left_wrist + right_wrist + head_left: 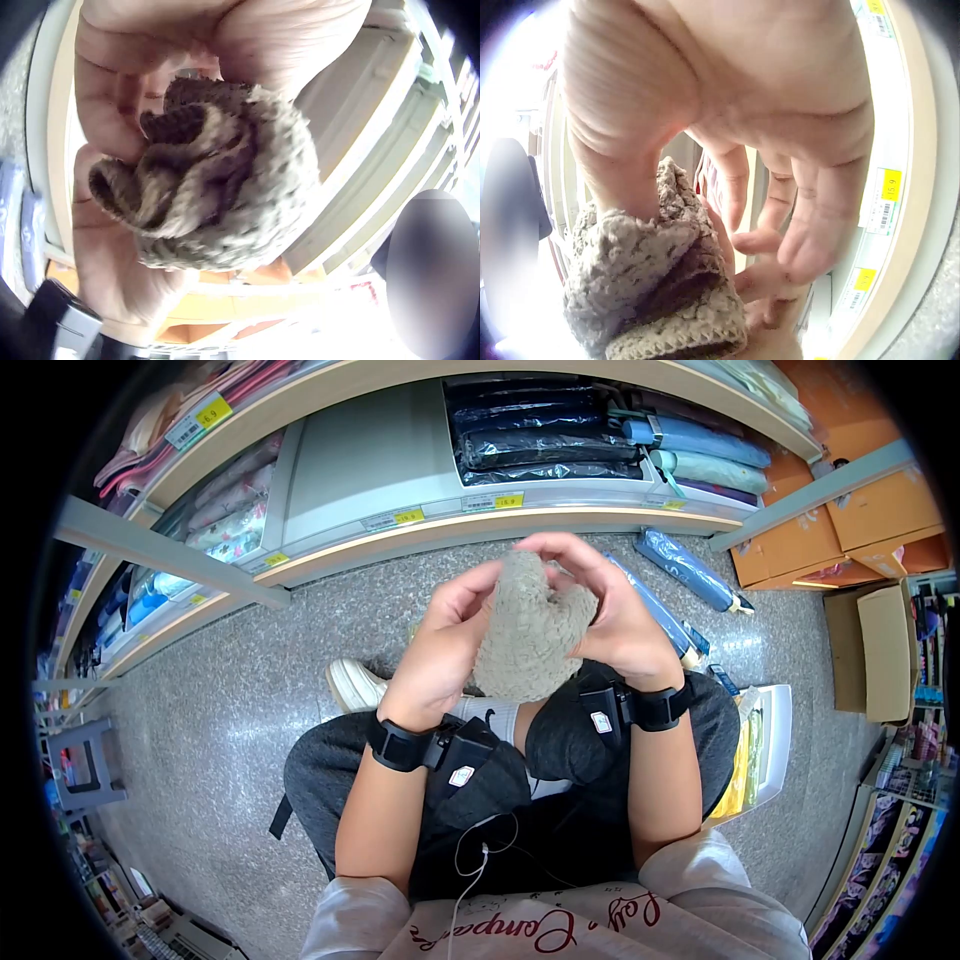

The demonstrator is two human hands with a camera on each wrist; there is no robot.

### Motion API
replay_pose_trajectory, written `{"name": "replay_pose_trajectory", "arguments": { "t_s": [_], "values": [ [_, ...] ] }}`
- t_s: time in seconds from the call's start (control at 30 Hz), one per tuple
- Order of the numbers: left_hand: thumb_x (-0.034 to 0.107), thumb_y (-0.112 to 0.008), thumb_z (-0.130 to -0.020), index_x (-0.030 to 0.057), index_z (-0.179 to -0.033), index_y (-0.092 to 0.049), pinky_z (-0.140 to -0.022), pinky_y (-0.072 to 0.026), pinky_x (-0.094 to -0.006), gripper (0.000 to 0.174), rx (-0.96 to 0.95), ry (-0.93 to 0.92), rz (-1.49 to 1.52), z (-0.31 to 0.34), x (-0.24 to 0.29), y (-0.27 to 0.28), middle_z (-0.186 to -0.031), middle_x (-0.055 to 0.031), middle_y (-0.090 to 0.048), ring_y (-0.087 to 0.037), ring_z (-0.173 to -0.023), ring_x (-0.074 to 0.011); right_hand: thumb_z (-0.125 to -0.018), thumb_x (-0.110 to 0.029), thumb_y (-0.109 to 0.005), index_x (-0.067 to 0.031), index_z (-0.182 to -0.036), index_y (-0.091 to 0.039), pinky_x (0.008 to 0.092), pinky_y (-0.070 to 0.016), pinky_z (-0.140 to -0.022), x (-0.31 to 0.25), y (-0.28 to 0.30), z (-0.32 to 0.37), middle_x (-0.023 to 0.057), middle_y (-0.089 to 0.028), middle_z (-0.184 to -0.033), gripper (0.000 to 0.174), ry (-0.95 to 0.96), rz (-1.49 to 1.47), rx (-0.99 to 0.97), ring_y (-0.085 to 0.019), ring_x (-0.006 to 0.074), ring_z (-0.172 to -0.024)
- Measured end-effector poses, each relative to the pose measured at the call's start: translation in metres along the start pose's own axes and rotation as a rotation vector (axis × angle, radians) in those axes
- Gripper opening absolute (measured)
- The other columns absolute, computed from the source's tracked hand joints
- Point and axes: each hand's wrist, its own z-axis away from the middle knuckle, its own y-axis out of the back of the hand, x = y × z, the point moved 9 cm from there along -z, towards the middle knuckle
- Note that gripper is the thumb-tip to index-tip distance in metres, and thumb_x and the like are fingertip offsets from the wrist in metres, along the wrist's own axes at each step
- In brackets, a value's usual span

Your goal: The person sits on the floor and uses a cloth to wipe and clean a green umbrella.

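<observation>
Right fingers: the right hand [628, 625] grips the cloth with its thumb pressed on it; the other fingers are bent, with gaps between some.
Left fingers: the left hand [448, 640] is curled round the cloth and clamped on its side.
Cloth: the bumpy grey-beige soft cloth [530, 635] is up between both hands, over the lap. It is bunched up, with wavy folds at one end.
Wrists: a black strap with a small black camera is on each one.
Legs: dark grey pants [330, 765], at 6 to 8 o'clock from the cloth.
Shoe: a white shoe [355, 685] at 8 o'clock.
Floor: a long blue pack in shiny clear wrap [690, 570] at 2 o'clock; a white box with yellow packs in it [776, 745] at 4 o'clock.
Shelf: a pale shelf with price tags [365, 460] at 11 to 1 o'clock, holding dark and blue wrapped packs.
</observation>
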Motion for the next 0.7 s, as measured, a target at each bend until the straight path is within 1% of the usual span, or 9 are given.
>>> {"name": "replay_pose_trajectory", "arguments": {
  "t_s": [0.13,0.17,0.27,0.33,0.37,0.47,0.5,0.6,0.7],
  "values": [
    [-0.008,-0.052,-0.079,0.0046,-0.106,-0.052,-0.071,-0.0435,-0.0196,0.029,0.211,-0.161,-0.165,-0.005,0.007,0.022,-0.091,-0.0013,-0.056,-0.054,-0.079,-0.0074,-0.06,-0.003,-0.076,-0.001,-0.121,-0.05,0.0268,-0.0431,-0.085,-0.006,-0.001,-0.004,0.0054,-0.056,-0.107,0.066,0.091,0.027,-0.014,-0.05,0.0152,-0.102],
    [-0.012,-0.053,-0.076,0.0054,-0.102,-0.052,-0.069,-0.0426,-0.019,0.032,0.278,-0.216,-0.215,-0.005,0.009,0.029,-0.087,0.0003,-0.054,-0.052,-0.075,-0.0064,-0.061,-0.004,-0.077,-0.0005,-0.119,-0.051,0.027,-0.043,-0.086,-0.004,-0.001,-0.003,0.0056,-0.057,-0.106,0.063,0.068,0.024,-0.004,-0.051,0.0151,-0.102],
    [-0.014,-0.055,-0.071,0.0067,-0.094,-0.052,-0.064,-0.0398,-0.0172,0.031,0.306,-0.215,-0.27,-0.006,0.009,0.039,-0.08,0.0034,-0.048,-0.047,-0.069,-0.0056,-0.065,-0.009,-0.078,0.0006,-0.114,-0.054,0.0273,-0.043,-0.086,0.002,0.001,0.001,0.0056,-0.059,-0.103,0.056,0.001,-0.024,0.033,-0.053,0.0144,-0.098],
    [-0.011,-0.055,-0.072,0.0064,-0.091,-0.054,-0.063,-0.0394,-0.018,0.025,0.308,-0.221,-0.382,-0.007,0.012,0.044,-0.081,0.0024,-0.05,-0.048,-0.07,-0.0063,-0.067,-0.013,-0.078,0.0007,-0.11,-0.055,0.0273,-0.0437,-0.085,0.004,0.002,0.002,0.0051,-0.059,-0.1,0.051,-0.044,-0.111,0.066,-0.055,0.0136,-0.095],
    [-0.01,-0.055,-0.073,0.0062,-0.089,-0.056,-0.062,-0.0393,-0.0184,0.022,0.309,-0.224,-0.438,-0.009,0.013,0.046,-0.081,0.0019,-0.051,-0.049,-0.071,-0.0067,-0.068,-0.013,-0.078,0.0007,-0.109,-0.055,0.0272,-0.0441,-0.085,0.004,0.009,0.002,0.0054,-0.06,-0.099,0.049,-0.046,-0.138,0.136,-0.056,0.0135,-0.093],
    [-0.002,-0.058,-0.075,0.0064,-0.083,-0.059,-0.059,-0.0414,-0.0221,0.011,0.262,-0.258,-0.873,-0.015,0.01,0.05,-0.085,-0.0019,-0.056,-0.053,-0.071,-0.0112,-0.071,-0.014,-0.076,0.0012,-0.106,-0.055,0.0269,-0.0452,-0.083,0.002,0.027,0.004,0.0065,-0.061,-0.097,0.044,-0.026,-0.23,0.328,-0.058,0.0132,-0.089],
    [0.004,-0.058,-0.076,0.0084,-0.083,-0.064,-0.069,-0.044,-0.0323,0.01,0.317,-0.041,-1.117,-0.013,-0.007,0.057,-0.091,-0.006,-0.06,-0.058,-0.082,-0.0193,-0.072,-0.014,-0.075,0.0016,-0.107,-0.054,0.0269,-0.0455,-0.082,-0.005,0.033,0.006,0.0072,-0.061,-0.096,0.043,-0.005,-0.264,0.383,-0.059,0.0133,-0.088],
    [0.002,-0.062,-0.069,0.0121,-0.097,-0.062,-0.087,-0.0397,-0.0407,0.03,-0.055,0.189,-1.869,-0.015,-0.072,0.054,-0.097,-0.0081,-0.059,-0.056,-0.095,-0.026,-0.075,-0.014,-0.072,0.0028,-0.107,-0.054,0.0271,-0.0454,-0.082,-0.02,0.051,0.017,0.0094,-0.062,-0.097,0.041,0.071,-0.331,0.514,-0.06,0.0144,-0.088],
    [0.007,-0.064,-0.067,0.0177,-0.107,-0.058,-0.094,-0.0325,-0.05,0.042,-0.26,0.382,-1.908,-0.011,-0.13,0.068,-0.109,-0.0097,-0.055,-0.051,-0.108,-0.0287,-0.075,-0.014,-0.072,0.0026,-0.109,-0.054,0.0271,-0.045,-0.083,-0.034,0.063,0.031,0.01,-0.062,-0.099,0.042,0.132,-0.352,0.625,-0.06,0.0154,-0.089]
  ]
}}
